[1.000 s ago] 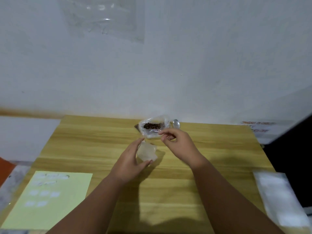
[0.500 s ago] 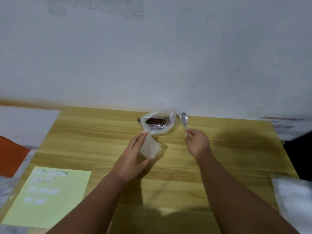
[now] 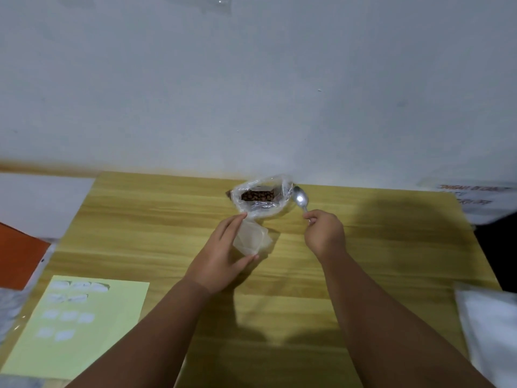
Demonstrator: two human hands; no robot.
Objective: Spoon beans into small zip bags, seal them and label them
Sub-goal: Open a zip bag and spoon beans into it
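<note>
- The small zip bag [image 3: 253,240] looks feather-light, thin and limp. It will likely fold or slip if you squeeze the middle, so take it by the edges near the mouth, where the zip strip should give a little stiffness.
- Your left hand [image 3: 222,257] holds that bag just above the table [image 3: 391,247], with the fingers along its far-left edge and the thumb under its near corner. The hand is only half curled, a loose pinch rather than a fist. I cannot tell whether the bag's mouth is open.
- The spoon [image 3: 300,198] is metal, rigid and smooth. A grip low on the handle gives reach, but judge the tilt carefully, as a shiny bowl will shed beans readily.
- Your right hand [image 3: 324,233] is curled round the spoon's handle, fingertips pinching it. The bowl points away from you, beyond the knuckles, and carries nothing.
- The beans [image 3: 257,196] sit in a crinkled clear supply bag [image 3: 261,208] just beyond your left fingertips and just left of the spoon bowl. That bag is soft and may shift or collapse when the spoon pushes in. The beans are small, hard and likely to roll.
- The green label sheet [image 3: 75,326] lies well to the near-left of your left hand, and a white stack [image 3: 492,331] lies to the near-right of your right hand.
</note>
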